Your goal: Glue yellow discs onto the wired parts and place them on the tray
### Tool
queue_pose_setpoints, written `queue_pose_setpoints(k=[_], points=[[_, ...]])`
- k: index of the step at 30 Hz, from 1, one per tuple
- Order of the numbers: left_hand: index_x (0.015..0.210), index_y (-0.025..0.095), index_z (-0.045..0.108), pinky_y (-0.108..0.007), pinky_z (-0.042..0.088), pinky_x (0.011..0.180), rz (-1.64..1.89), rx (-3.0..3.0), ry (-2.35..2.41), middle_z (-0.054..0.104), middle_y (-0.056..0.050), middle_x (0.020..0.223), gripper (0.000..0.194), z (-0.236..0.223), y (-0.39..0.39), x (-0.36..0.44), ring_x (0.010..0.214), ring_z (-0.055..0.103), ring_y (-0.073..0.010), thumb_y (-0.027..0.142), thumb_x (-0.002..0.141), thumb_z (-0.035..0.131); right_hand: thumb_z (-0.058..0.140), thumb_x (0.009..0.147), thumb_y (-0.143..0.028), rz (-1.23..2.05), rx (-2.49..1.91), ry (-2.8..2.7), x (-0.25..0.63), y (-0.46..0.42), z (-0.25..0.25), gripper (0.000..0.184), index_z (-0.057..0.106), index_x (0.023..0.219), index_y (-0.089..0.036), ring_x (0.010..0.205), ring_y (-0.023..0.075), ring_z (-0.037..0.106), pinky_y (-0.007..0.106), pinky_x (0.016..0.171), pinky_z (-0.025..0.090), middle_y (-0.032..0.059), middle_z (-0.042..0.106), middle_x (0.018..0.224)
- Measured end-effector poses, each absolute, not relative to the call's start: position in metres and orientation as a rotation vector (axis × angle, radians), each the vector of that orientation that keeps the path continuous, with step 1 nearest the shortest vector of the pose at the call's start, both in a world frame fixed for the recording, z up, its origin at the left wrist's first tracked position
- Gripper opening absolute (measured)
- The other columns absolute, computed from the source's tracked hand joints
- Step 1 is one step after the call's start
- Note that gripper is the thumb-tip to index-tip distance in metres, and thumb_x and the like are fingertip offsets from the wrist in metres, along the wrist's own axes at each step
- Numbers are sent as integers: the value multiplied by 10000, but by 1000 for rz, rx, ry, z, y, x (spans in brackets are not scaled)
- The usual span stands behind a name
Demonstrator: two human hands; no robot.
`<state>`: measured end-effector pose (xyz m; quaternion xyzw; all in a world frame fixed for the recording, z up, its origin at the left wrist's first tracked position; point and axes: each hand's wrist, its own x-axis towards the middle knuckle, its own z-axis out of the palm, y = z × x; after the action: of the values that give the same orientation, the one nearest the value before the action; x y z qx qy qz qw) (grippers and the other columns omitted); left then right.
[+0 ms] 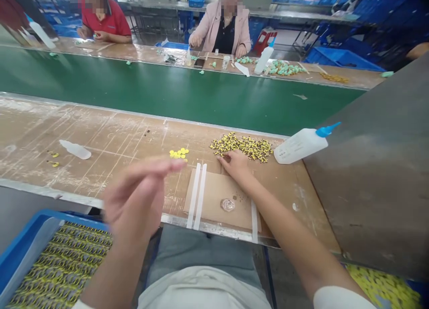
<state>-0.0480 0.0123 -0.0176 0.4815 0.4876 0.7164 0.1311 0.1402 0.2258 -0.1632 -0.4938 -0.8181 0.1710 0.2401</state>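
Observation:
My left hand (pixel 137 197) hangs above the near part of the bench, smeared by motion. Its fingers point right, and no held object can be made out. Just beyond its fingertips lies a small group of flat yellow discs (pixel 179 153). My right hand (pixel 236 166) reaches to the near edge of a pile of small yellow-and-black pieces (pixel 248 146). Its fingers are curled and drawn together there; what is between them is hidden. Below that wrist a cardboard sheet (pixel 214 188), with white tape strips along its sides, carries a small clear dish (pixel 228 205).
A white bottle with a blue nozzle (pixel 300 146) leans at right beside a grey metal panel (pixel 378 166). Left lies a small translucent bottle (pixel 76 149). A blue crate (pixel 43 215) of yellow-and-black pieces stands lower left. Across the green belt (pixel 167 90), two people sit working.

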Motion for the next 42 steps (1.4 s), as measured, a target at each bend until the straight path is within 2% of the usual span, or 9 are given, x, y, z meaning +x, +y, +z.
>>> queue_pose_setpoints(k=[5, 8, 11, 16, 24, 30, 34, 39, 42], points=[[1121, 191, 699, -473, 488, 1036, 1462, 1812, 2008, 721, -109, 1161, 272, -104, 108, -98, 1135, 652, -259, 329, 914, 588, 661, 825, -341, 624, -1274, -2192, 142, 220, -162, 177, 750, 889, -202, 869, 241, 638, 349, 792, 480, 91, 693, 919], [1201, 188, 666, -504, 437, 1092, 1131, 2018, 2048, 654, -143, 1309, 339, -152, 129, -118, 1253, 583, -288, 327, 897, 607, 703, 775, -347, 791, -1237, -2120, 155, 217, -161, 145, 739, 792, -207, 792, 227, 671, 343, 748, 517, 61, 724, 825], [1205, 205, 669, -531, 396, 1129, 1007, 2086, 2007, 626, -131, 1362, 335, -175, 132, -122, 1307, 547, -296, 315, 895, 607, 718, 762, -435, 977, -1240, -1985, 172, 213, -159, 252, 727, 794, -185, 689, 217, 699, 325, 643, 561, 60, 747, 763], [1155, 207, 685, -522, 384, 1144, 909, 2134, 1968, 629, -105, 1364, 282, -180, 122, -124, 1329, 536, -268, 269, 953, 498, 754, 727, -566, 1147, -1262, -1723, 197, 201, -150, 435, 721, 868, -155, 632, 209, 714, 312, 582, 601, 86, 757, 782], [1008, 239, 687, -526, 344, 1160, 876, 2178, 2007, 721, -54, 1225, 208, -175, 96, -126, 1244, 610, -231, 259, 977, 482, 825, 650, -540, 1108, -1311, -1370, 200, 181, -165, 454, 755, 890, -160, 675, 202, 683, 303, 608, 562, 80, 748, 794], [1128, 233, 663, -483, 334, 1168, 890, 2180, 2108, 753, -57, 1123, 235, -169, 101, -122, 1079, 687, -202, 270, 975, 489, 816, 666, -526, 1102, -1331, -1396, 203, 174, -163, 437, 768, 899, -159, 639, 187, 659, 285, 587, 535, 71, 739, 749], [1227, 205, 606, -461, 380, 1132, 980, 2110, 2216, 730, -93, 1169, 297, -163, 92, -127, 1107, 667, -210, 275, 982, 453, 799, 689, -533, 1083, -1321, -1437, 205, 176, -165, 444, 770, 930, -161, 638, 184, 655, 289, 589, 536, 68, 736, 759], [1155, 232, 650, -489, 386, 1113, 935, 2071, 2256, 734, -86, 1138, 282, -160, 71, -126, 1107, 654, -255, 333, 895, 606, 799, 704, -507, 1094, -1250, -1485, 202, 179, -171, 476, 753, 1036, -169, 680, 182, 656, 315, 660, 563, 69, 735, 835], [1170, 233, 648, -471, 434, 1061, 928, 2029, 2289, 721, -95, 1164, 324, -162, 61, -120, 1124, 640, -271, 363, 874, 644, 792, 707, -511, 1081, -1262, -1492, 202, 179, -171, 443, 765, 992, -173, 657, 177, 647, 308, 642, 561, 65, 733, 803]])
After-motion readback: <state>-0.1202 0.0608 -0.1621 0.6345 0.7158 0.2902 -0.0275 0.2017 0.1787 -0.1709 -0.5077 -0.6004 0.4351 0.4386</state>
